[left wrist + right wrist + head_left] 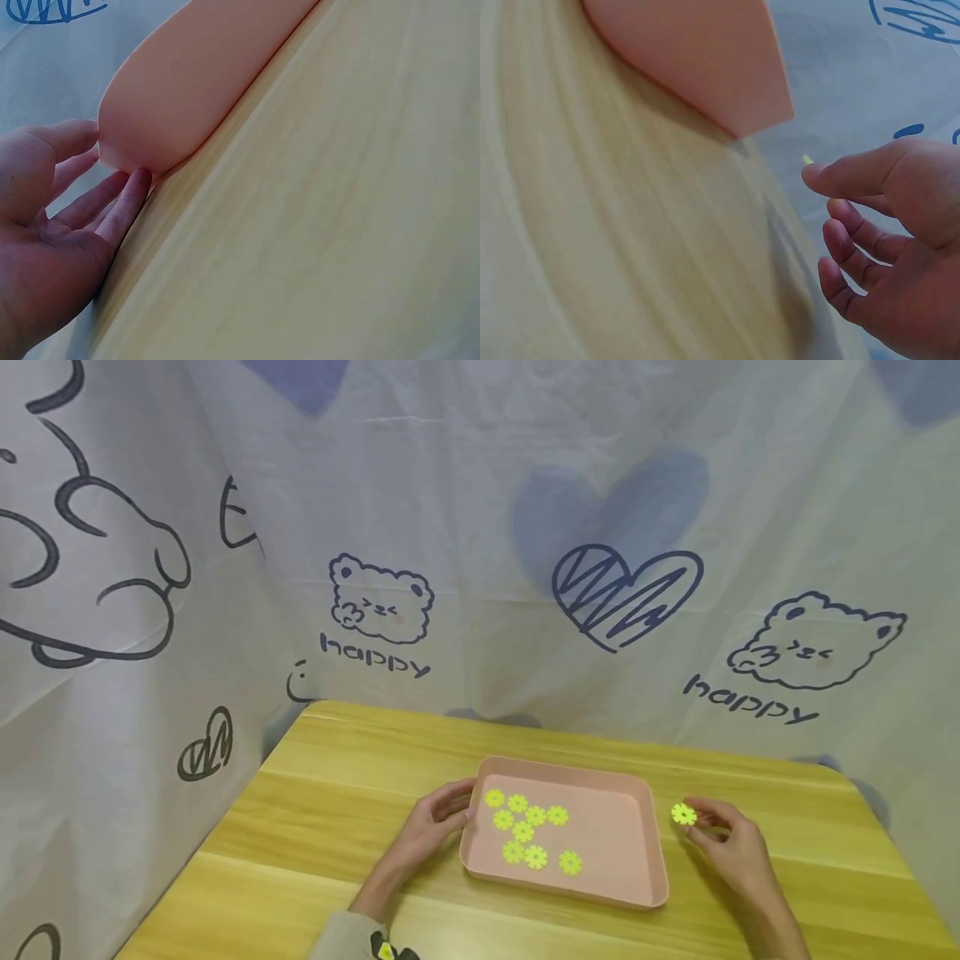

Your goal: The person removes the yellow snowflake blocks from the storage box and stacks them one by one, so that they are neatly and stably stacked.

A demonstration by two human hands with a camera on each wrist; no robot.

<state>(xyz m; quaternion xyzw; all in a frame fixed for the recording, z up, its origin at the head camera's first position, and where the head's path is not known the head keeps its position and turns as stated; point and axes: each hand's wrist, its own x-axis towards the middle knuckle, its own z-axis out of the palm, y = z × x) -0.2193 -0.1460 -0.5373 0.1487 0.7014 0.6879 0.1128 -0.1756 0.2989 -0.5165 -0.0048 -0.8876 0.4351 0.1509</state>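
Note:
A shallow pink tray (607, 831) sits on the wooden table, with several yellow-green notched building discs (536, 815) lying in its left and middle parts. My left hand (435, 818) touches the tray's left end, fingers and thumb lightly bent. In the left wrist view, that hand's fingertips (141, 178) rest at the lower corner of the tray wall (172, 82), the thumb near its upper edge. Off the tray's right side, my right hand (731, 843) pinches one notched building disc (683, 814) between thumb and forefinger. Only a sliver of it shows in the right wrist view.
The light wooden table (300, 827) has rounded far corners. Behind it and along the left hangs a pale cloth (480, 635) printed with hearts, cartoon bears and lettering. A band with a yellow-green mark (386, 951) is on the left wrist by a light sleeve (341, 937).

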